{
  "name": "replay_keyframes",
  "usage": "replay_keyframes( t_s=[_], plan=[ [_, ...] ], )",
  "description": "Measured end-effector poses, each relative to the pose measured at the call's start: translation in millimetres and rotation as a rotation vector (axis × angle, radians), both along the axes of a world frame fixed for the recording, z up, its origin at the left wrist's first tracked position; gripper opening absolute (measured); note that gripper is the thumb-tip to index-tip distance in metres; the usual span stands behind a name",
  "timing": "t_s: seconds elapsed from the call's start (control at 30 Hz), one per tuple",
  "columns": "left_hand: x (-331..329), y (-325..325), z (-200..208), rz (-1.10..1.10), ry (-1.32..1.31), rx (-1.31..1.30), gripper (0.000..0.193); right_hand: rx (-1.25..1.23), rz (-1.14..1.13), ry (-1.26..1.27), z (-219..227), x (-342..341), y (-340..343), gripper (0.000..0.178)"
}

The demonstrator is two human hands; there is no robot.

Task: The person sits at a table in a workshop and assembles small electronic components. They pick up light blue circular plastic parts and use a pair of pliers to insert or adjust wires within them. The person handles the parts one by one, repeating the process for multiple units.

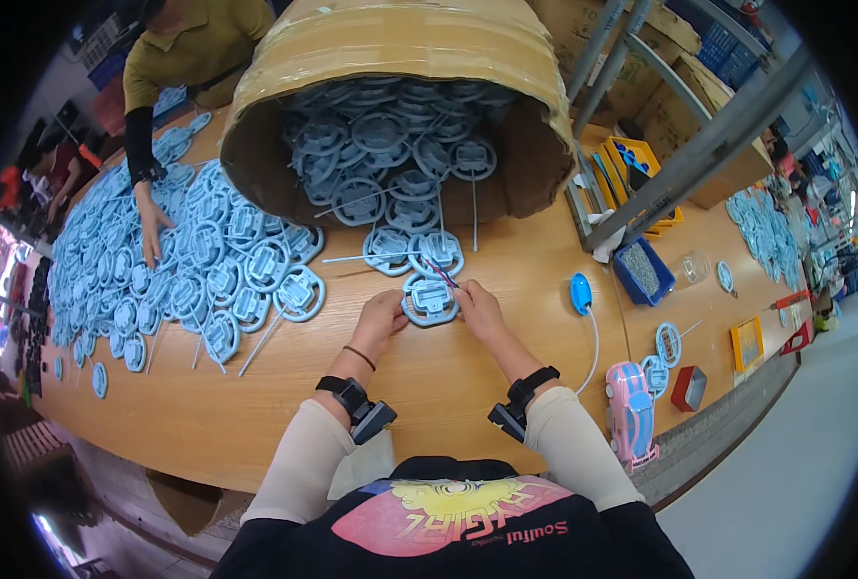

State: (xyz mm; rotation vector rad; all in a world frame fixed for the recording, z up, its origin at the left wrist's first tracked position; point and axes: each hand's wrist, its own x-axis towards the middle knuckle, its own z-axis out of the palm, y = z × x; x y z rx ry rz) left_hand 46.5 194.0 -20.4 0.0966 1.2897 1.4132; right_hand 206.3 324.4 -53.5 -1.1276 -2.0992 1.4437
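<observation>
Both my hands are closed on a light-blue plastic ring-shaped part (429, 301) with a boxy centre, held just above the wooden table or resting on it; I cannot tell which. My left hand (382, 317) grips its left rim. My right hand (477, 307) pinches at its upper right edge, where thin dark and reddish wires (436, 270) run. Right behind it lie two more such parts (387, 247), with a white stick (371, 257) pointing left.
An open cardboard box (535, 145) on its side spills similar parts. A large heap of them (188, 241) covers the left, where a co-worker's hand (153, 227) reaches in. Rightward are a blue corded piece (580, 293), a blue bin (643, 270), a pink toy car (631, 410) and a metal frame (684, 159).
</observation>
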Motion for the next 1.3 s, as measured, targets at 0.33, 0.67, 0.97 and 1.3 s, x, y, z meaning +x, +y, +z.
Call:
replay_keyframes(
  t_s=[0.33, 0.67, 0.97, 1.3],
  plan=[
    [3.3, -103.9, 15.5, -0.014, 0.12, 0.024, 0.035, 0.102, 0.295, -0.055, 72.8, 31.5, -84.2, 0.021],
    [48.3, -163.7, 42.2, -0.25, -0.11, 0.19, 0.041, 0.033, 0.428, -0.032, 99.9, 54.0, -137.5, 0.022],
    [42.2, -153.7, 36.4, -0.115, 0.048, 0.155, 0.026, 0.352, 0.396, 0.056, 135.3, 63.9, -146.4, 0.02],
    [43.8, -157.2, 67.6, 0.128, -0.055, 0.347, 0.024, 0.513, 0.473, -0.117, 160.5, 73.9, -150.8, 0.018]
  ],
)
